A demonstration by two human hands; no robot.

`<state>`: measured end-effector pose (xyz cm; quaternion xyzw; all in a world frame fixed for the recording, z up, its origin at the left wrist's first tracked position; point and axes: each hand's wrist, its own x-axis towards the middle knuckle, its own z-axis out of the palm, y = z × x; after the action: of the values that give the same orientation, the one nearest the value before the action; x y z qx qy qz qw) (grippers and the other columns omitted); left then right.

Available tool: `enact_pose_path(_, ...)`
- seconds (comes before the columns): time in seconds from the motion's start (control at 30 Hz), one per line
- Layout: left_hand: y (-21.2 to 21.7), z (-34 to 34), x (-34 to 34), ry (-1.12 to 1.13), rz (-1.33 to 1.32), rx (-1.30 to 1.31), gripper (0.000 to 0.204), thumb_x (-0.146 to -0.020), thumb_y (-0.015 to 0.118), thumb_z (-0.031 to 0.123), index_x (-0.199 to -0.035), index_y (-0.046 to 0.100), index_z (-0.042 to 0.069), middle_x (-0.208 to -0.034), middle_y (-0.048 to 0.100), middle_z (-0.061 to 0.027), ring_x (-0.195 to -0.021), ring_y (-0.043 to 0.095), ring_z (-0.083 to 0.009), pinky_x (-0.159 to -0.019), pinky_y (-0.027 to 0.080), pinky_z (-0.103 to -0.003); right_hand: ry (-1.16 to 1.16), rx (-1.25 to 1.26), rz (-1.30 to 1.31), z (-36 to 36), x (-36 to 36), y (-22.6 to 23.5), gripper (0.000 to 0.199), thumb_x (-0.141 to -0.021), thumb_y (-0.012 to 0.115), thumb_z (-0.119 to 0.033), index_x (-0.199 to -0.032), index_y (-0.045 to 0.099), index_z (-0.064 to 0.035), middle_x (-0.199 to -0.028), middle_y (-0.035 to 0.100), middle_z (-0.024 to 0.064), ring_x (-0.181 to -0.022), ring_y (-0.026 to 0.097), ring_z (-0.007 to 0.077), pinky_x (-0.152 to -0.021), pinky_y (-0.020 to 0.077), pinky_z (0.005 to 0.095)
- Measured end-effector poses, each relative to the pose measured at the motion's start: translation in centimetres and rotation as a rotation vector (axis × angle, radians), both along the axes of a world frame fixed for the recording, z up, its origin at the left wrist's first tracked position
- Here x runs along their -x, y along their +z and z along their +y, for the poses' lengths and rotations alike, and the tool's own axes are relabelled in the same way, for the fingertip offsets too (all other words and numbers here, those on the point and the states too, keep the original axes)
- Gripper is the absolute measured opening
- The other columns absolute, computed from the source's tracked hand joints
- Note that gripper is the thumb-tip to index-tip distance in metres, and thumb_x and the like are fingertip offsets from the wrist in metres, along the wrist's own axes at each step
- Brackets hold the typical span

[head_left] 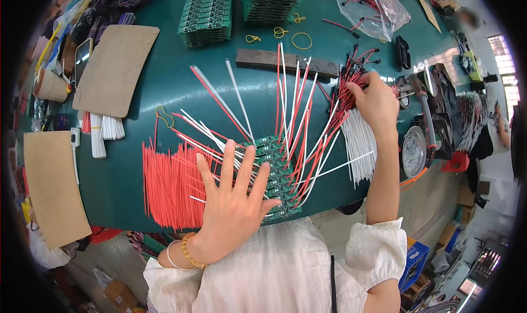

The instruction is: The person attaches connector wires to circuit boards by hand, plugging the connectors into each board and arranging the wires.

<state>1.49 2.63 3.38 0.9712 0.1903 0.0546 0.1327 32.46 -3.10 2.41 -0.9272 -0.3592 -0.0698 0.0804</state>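
Observation:
My left hand (233, 197) lies flat with its fingers spread over red and white wires and the left edge of a row of small green circuit boards (282, 184). From both sides of the boards, red wires and white wires (298, 104) fan out. My right hand (377, 101) reaches into a pile of red and black connector wires (345, 88), thumb and fingers curled in on it. Its fingertips are partly hidden among the wires. Below that hand lies a bundle of loose white wires (357, 148). A thick bundle of red wires (173, 186) rests left of my left hand.
Stacks of green circuit boards (206, 14) stand at the back. A dark bar (288, 63) and yellow rubber bands (302, 40) lie before them. A plastic bag (370, 8) sits far right. A soldering iron on its stand (424, 107) is right; cardboard sheets (115, 68) are left.

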Motion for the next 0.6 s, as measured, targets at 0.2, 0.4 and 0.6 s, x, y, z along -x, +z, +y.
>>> enact_pose_path(0.2, -0.2, 0.2, 0.1, 0.018, -0.024, 0.052, 0.053, -0.085, 0.064, 0.042, -0.121, 0.061, 0.003, -0.140, 0.044, -0.0243, -0.137, 0.028, -0.0492, -0.101, 0.011, -0.079, 0.145, -0.172, 0.470, 0.9, 1.7, -0.5, 0.017, -0.079, 0.072, -0.017, -0.088, 0.069, -0.0019, -0.075, 0.069, 0.0122, -0.070, 0.067, 0.0289, -0.065, 0.0508, 0.0375)
enact_pose_path(0.4, 0.1, 0.0, 0.1, 0.017, -0.042, 0.061, 0.053, -0.085, 0.065, 0.041, -0.120, 0.061, 0.002, -0.138, 0.045, -0.0246, -0.137, 0.029, -0.0494, -0.102, 0.011, -0.079, 0.179, -0.377, 0.767, -0.9, 1.6, 0.2, 0.013, -0.079, 0.071, -0.003, -0.089, 0.067, 0.0032, -0.075, 0.067, 0.0048, -0.068, 0.061, 0.0079, -0.064, 0.0491, 0.0227)
enact_pose_path(0.6, 0.4, 0.1, -0.3, 0.023, -0.063, 0.071, 0.053, -0.083, 0.067, 0.039, -0.120, 0.061, 0.002, -0.137, 0.046, -0.0249, -0.136, 0.030, -0.0493, -0.102, 0.011, -0.079, 0.133, -0.561, 0.851, -3.8, 1.0, -0.4, 0.011, -0.082, 0.070, -0.003, -0.090, 0.063, 0.0017, -0.081, 0.065, 0.0005, -0.070, 0.056, 0.0058, -0.062, 0.0461, 0.0218)
